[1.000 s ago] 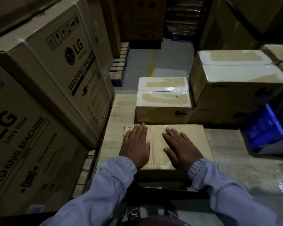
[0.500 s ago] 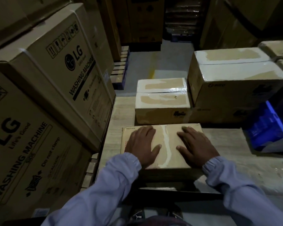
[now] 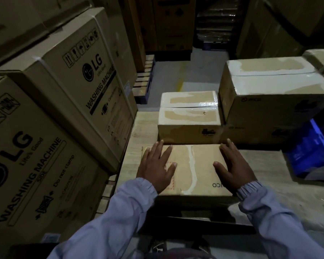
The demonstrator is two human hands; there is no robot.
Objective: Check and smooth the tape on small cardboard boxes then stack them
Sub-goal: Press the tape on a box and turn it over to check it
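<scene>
Two bare hands lie flat on the small brown cardboard box [image 3: 204, 157], which sits at the near edge of the pale wood-grain platform [image 3: 133, 146], just in front of a second small cardboard box with a glossy taped top [image 3: 189, 118]. The left hand [image 3: 156, 170] presses the left half of the lid and the right hand [image 3: 236, 171] covers its right edge. The fingers of both are straight and spread, gripping nothing. Between them the pale glossy strip of tape [image 3: 192, 165] runs front to back along the lid's seam, uncovered, probably so the palms can pin the flaps while its uneven edge is checked. Taller taped cartons [image 3: 269, 86] behind on the right look a likely stacking spot. Large printed washing-machine cartons [image 3: 73, 85] wall the left, and a blue plastic crate [image 3: 310, 150] sits at the right.
</scene>
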